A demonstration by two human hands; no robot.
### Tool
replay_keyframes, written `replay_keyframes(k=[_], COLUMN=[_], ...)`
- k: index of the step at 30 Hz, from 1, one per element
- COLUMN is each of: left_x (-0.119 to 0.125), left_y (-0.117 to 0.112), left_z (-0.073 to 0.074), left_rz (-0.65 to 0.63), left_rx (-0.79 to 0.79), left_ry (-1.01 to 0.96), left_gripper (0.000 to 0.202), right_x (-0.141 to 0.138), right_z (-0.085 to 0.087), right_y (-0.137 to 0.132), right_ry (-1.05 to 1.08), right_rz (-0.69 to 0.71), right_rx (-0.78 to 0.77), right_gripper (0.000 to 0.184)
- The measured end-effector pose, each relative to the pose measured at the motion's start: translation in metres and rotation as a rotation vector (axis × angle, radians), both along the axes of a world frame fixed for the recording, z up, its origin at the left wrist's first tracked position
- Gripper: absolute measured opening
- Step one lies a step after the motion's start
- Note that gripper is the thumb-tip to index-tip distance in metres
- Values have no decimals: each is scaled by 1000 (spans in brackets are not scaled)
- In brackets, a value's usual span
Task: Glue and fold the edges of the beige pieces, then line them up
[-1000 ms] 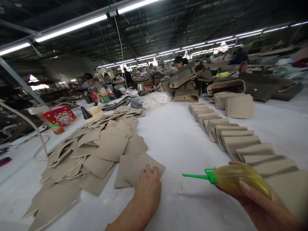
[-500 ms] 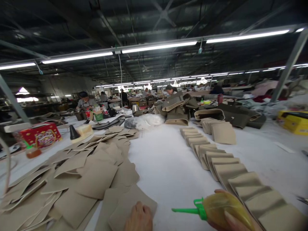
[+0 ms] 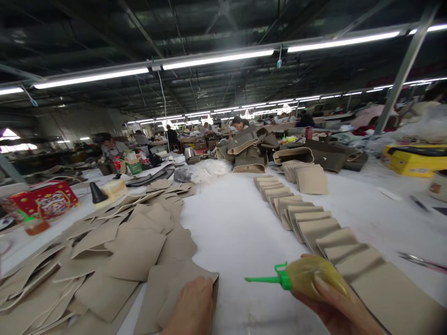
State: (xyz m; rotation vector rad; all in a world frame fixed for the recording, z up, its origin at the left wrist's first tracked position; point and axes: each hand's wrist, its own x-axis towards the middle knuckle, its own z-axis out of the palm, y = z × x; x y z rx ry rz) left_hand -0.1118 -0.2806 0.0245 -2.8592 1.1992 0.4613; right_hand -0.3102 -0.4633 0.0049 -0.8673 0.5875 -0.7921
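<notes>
My right hand [image 3: 328, 298] is wrapped round a squeeze bottle [image 3: 310, 278] of amber liquid, probably glue, with a green cap and thin spout pointing left. At the bottom centre, my left hand [image 3: 193, 304] has its fingers curled over the right edge of a taupe leather-like piece [image 3: 174, 291]; that edge is bent up slightly, and the fingertips are hidden. Left of this hand spreads a loose heap of similar flat pieces [image 3: 136, 249]. Beyond and beside the bottle, a row of overlapping taupe pieces [image 3: 312, 228] runs away from me.
Dark bag bodies [image 3: 247, 151] and clear plastic wrap [image 3: 206, 170] lie at the far end of the white table [image 3: 223, 218]. Scissors [image 3: 419, 260] and a yellow box [image 3: 408, 160] are on the right. A red box [image 3: 49, 200] and another green-tipped bottle [image 3: 35, 225] stand left.
My view has turned slightly right. My left hand has moved onto the right edge of the piece, which now bends up. The bottle stays in my right hand, spout still pointing left.
</notes>
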Motion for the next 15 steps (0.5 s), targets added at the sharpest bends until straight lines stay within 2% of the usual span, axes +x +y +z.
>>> replay_keyframes(k=[3,6,10,15], left_x=[-7,-10,-10,-11], left_y=[7,9,11,12], left_z=[7,7,2,4], left_rz=[-80,-127,-132,-127], left_rx=[-148,-273,-335,-351], left_ry=[115,244,309,287], left_gripper=[43,37,33,30], right_x=[0,1,5,14], right_z=[8,3,-3,5], right_y=[5,3,-1,5], right_ry=[87,207,382,519], right_rz=[55,112,125,103], right_rx=[-122,-304,-564,-808], right_gripper=[57,62,62,63])
